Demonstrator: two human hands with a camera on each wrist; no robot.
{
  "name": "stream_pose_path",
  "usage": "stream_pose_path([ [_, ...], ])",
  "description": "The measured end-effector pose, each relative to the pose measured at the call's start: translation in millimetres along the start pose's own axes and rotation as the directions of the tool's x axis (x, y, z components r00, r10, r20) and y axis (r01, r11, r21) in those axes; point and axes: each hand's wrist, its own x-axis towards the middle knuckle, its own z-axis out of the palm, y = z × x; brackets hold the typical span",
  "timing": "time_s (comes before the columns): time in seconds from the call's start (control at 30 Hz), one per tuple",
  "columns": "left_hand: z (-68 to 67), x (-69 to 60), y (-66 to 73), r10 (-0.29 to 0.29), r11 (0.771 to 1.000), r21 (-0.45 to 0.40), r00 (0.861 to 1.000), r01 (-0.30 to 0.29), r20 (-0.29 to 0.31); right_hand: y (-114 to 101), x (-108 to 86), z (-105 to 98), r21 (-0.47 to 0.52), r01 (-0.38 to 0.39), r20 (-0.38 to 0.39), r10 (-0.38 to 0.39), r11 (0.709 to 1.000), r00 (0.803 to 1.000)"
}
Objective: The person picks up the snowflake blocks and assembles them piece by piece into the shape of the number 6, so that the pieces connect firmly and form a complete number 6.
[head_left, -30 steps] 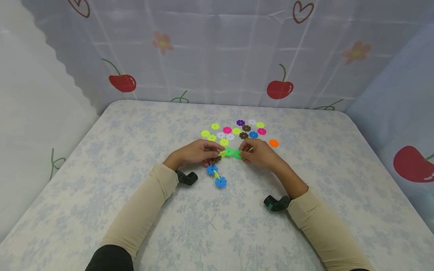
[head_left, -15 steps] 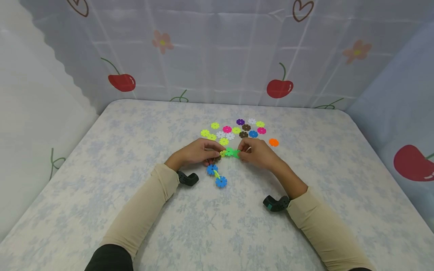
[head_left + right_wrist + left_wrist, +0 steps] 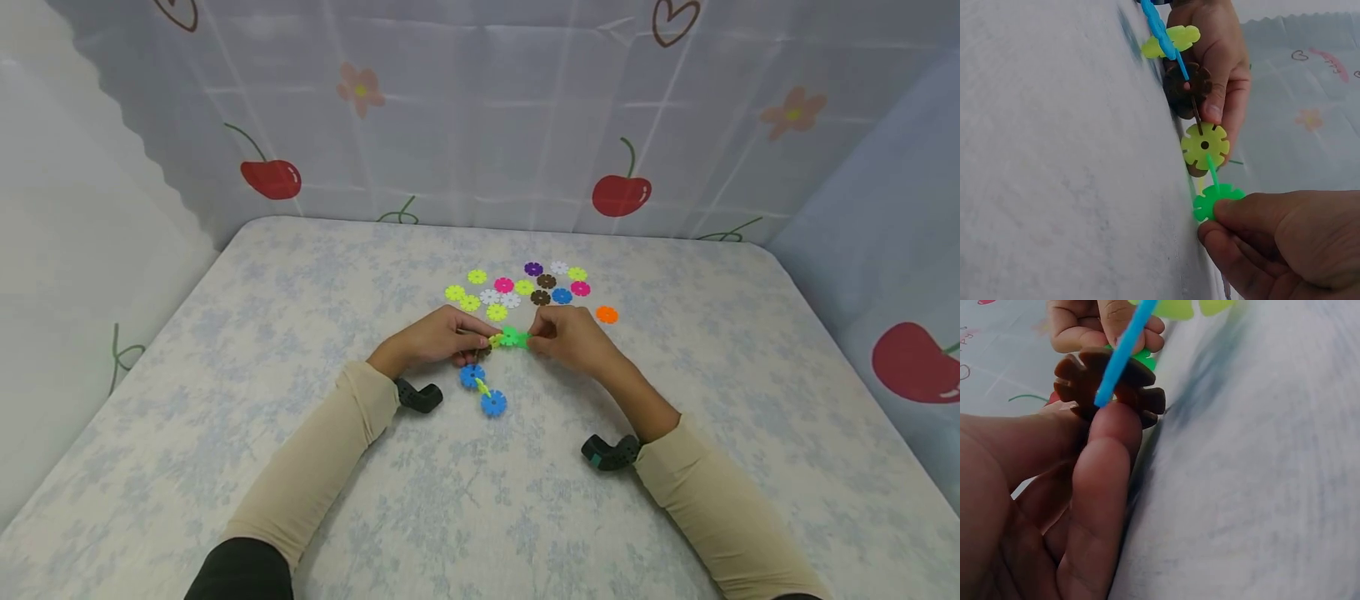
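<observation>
A chain of notched, flower-shaped interlocking discs runs between both hands just above the table. My left hand (image 3: 435, 335) grips it at a brown disc (image 3: 1072, 381), thumb and fingers around it. From there, two blue discs (image 3: 493, 404) with a yellow-green disc (image 3: 482, 387) between them trail toward the front. On the other side come a yellow-green disc (image 3: 1213, 153) and a green disc (image 3: 510, 337) slotted into it. At that end my right hand (image 3: 573, 337) pinches another green disc (image 3: 1207, 203) between thumb and index finger. Fingers partly cover the joints.
Loose discs lie behind the hands, among them a purple disc (image 3: 533, 269), a pink disc (image 3: 581, 288) and an orange disc (image 3: 607, 314) at the right. Patterned cloth covers the table (image 3: 480, 517). A curtain with cherries (image 3: 480, 125) hangs behind it.
The right hand's green disc has shifted slightly left, closer against the other green disc, and turned more edge-on. The left hand keeps its grip, almost still.
</observation>
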Motion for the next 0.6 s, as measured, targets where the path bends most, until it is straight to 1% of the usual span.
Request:
stream_pose_path([
  [0.13,1.3,0.7,1.7,0.002,1.0,-0.004,1.0,-0.002,0.001,-2.1,0.1,0.6,-0.014,0.033,-0.016,-0.033,0.999,0.999],
  [0.23,2.5,0.9,3.0,0.006,1.0,-0.004,1.0,-0.006,-0.007,-2.5,-0.2,0.0,-0.02,0.035,-0.021,-0.035,0.999,0.999],
  [0.37,4.1,0.9,2.9,-0.003,1.0,0.002,1.0,0.003,-0.001,0.6,-0.7,-0.2,-0.013,0.009,-0.008,-0.01,1.0,1.0],
  [0.47,4.4,0.6,2.8,-0.002,0.999,0.033,1.0,0.002,0.007,1.6,-0.4,-0.8,-0.014,-0.018,0.016,0.018,1.0,1.0],
  [0.6,2.6,0.7,3.1,0.013,0.998,0.069,1.0,-0.013,0.007,2.6,-0.1,-9.2,-0.071,-0.051,0.059,0.055,0.996,0.997],
])
